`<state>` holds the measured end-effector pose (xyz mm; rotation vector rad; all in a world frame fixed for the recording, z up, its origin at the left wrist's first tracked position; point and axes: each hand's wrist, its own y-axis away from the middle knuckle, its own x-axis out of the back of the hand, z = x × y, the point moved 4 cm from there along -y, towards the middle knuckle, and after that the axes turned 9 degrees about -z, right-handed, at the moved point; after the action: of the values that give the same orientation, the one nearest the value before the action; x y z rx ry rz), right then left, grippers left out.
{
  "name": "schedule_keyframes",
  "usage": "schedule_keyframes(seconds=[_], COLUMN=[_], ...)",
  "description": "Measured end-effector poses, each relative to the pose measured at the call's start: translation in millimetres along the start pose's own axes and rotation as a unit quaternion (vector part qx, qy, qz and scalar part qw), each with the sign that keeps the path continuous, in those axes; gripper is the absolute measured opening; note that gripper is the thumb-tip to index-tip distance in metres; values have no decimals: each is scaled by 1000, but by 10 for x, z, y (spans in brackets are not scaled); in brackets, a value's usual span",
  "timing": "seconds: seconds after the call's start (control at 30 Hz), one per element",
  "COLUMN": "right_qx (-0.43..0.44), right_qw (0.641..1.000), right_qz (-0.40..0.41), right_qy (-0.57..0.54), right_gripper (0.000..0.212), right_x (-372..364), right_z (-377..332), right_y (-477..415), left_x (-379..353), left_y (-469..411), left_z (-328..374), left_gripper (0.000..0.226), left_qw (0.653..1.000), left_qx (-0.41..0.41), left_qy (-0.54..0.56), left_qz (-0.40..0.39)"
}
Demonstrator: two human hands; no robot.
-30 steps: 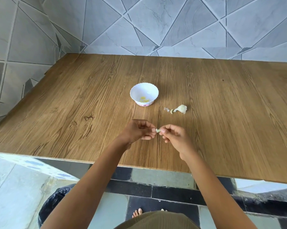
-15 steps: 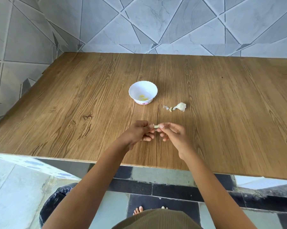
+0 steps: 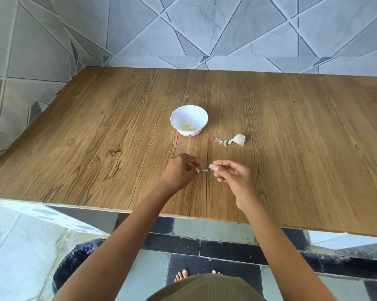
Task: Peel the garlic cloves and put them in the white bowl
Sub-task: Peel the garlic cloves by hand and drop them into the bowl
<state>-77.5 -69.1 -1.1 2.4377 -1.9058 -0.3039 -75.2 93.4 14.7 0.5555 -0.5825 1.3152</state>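
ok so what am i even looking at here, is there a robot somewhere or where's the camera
No robot here: these are a person's two bare arms, seen by one wide-angle camera worn on the head, looking forward and down. The wooden table holds a white bowl with a few yellowish pieces inside, and right of it a leftover garlic piece with loose skins. The right hand pinches a garlic clove; the left hand pinches a strip of skin just beside it. Each grip is fingertips only.

Held clove [image 3: 211, 165], peeled cloves [image 3: 188, 127] in white bowl [image 3: 177, 118]
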Motion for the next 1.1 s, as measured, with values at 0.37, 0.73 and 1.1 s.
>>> schedule_keyframes(seconds=[0.37, 0.73, 1.1], right_qx=[1, 5, 10], right_qw=[1000, 1000, 1000], right_qz=[12, 15, 13], right_qy=[-10, 25, 25], right_gripper=[14, 13, 11], right_x=[-7, -13, -24], right_z=[9, 12, 21], right_y=[-6, -26, -25], left_x=[-42, -42, -63], left_y=[-56, -96, -79], left_z=[20, -19, -9], left_gripper=[23, 21, 18], left_qw=[999, 988, 979], left_qx=[20, 75, 78], left_qy=[-35, 137, 181], left_qz=[23, -15, -58])
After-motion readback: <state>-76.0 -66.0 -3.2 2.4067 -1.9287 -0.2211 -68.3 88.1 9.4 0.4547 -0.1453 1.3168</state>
